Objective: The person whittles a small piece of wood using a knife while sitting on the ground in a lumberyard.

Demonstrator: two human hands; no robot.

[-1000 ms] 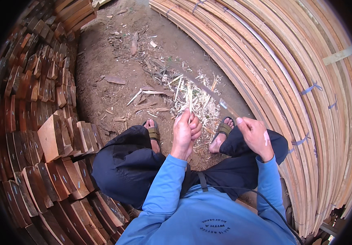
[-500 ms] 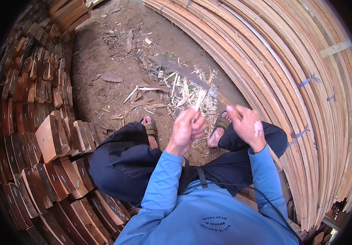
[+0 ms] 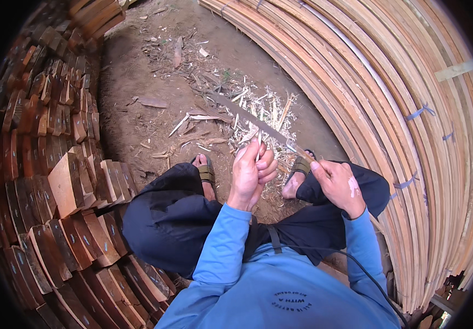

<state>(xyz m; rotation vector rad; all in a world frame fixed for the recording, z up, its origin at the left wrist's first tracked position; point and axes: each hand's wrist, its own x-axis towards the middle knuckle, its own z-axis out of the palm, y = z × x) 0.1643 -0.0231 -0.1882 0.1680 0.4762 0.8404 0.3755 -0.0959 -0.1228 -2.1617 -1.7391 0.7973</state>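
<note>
My left hand [image 3: 252, 171] is closed around a thin pale wooden splint [image 3: 259, 138] that pokes up above its fingers. My right hand [image 3: 336, 183] grips the handle of a long dark blade [image 3: 247, 115], which reaches up and to the left, its edge lying against the splint just above my left hand. I sit with knees apart in dark trousers, sandalled feet [image 3: 206, 171] on the dirt. A heap of pale wood shavings [image 3: 261, 112] lies on the ground in front of my feet.
Stacked reddish-brown wood blocks [image 3: 55, 181] wall the left side. Long pale wooden slats [image 3: 390, 104] are piled along the right. Bare dirt ground [image 3: 138, 126] with scattered chips runs between them. A black cable [image 3: 351, 263] crosses my blue shirt.
The blade has swung up and out to the left, across the splint. My left hand has risen slightly with the splint. My right hand stays near my right knee.
</note>
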